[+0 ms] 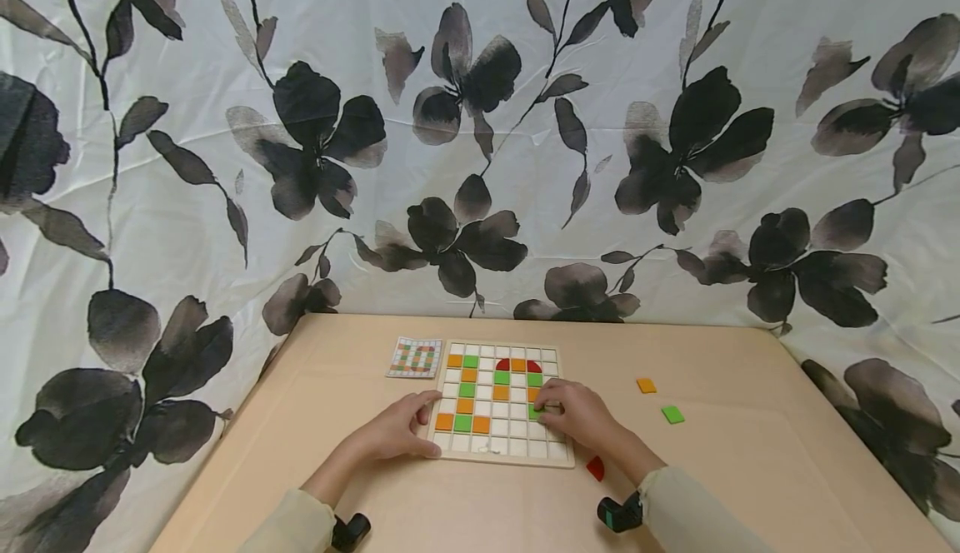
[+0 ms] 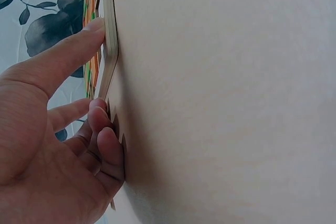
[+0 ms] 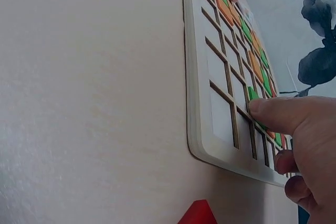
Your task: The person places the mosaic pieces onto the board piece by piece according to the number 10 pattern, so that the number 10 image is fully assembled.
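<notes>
A white grid board (image 1: 517, 447) with a pale wooden frame lies on the table, with orange and green square tiles and red rounded pieces in some cells. My left hand (image 1: 393, 430) rests against its left edge. In the left wrist view, the thumb (image 2: 79, 45) lies straight against the frame, with the other fingers loosely bent beside it. My right hand (image 1: 581, 414) is over the board's right side and pinches a green square tile (image 3: 253, 94) at a cell. The tile stands slightly raised there, under the thumb; the fingertips behind it are hidden.
A small card (image 1: 415, 358) printed with a coloured grid lies beyond the board's left corner. To the right lie a loose orange tile (image 1: 647, 386) and a loose green tile (image 1: 672, 415). A red piece (image 1: 596, 469) sits by the right forearm. A floral cloth (image 1: 465, 161) hangs behind the table.
</notes>
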The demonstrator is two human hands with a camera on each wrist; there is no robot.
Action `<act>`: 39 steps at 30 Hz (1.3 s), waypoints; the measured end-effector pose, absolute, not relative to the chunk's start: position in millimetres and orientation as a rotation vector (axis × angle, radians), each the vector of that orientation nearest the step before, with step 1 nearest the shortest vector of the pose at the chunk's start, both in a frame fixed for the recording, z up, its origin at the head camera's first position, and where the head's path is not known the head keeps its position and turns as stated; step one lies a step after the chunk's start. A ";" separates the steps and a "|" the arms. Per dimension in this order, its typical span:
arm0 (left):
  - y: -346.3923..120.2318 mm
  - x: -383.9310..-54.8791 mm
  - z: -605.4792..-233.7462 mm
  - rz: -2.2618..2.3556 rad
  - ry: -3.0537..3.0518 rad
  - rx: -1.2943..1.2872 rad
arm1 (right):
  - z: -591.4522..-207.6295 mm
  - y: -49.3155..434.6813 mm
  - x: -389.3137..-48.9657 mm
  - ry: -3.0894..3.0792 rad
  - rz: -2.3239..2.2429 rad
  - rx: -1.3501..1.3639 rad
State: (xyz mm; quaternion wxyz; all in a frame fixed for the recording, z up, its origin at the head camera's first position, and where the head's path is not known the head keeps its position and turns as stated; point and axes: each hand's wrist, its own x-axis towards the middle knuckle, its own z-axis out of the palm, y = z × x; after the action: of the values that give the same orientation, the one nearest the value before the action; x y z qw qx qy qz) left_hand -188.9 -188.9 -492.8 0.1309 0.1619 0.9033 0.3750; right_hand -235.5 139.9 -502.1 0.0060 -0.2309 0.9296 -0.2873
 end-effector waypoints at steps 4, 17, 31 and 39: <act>-188.6 -188.4 -492.5 1.094 2.615 0.464 | -503.8 141.1 -235.3 2.906 -0.914 -0.686; -186.4 -184.8 -488.9 1.106 2.617 0.450 | -500.1 145.7 -230.6 2.824 -0.902 -0.738; -187.9 -189.3 -492.8 1.088 2.623 0.441 | -489.2 161.2 -230.2 2.827 -0.955 -0.666; -188.4 -190.4 -493.5 1.074 2.625 0.457 | -489.7 181.7 -230.5 2.874 -0.924 -0.661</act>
State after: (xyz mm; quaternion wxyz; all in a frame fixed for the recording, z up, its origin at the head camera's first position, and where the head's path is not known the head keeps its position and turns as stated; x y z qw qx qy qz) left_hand -190.4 -188.4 -493.5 0.1339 0.1576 0.9056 0.3704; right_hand -230.5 181.7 -489.7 0.0255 -0.2137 0.9297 -0.2989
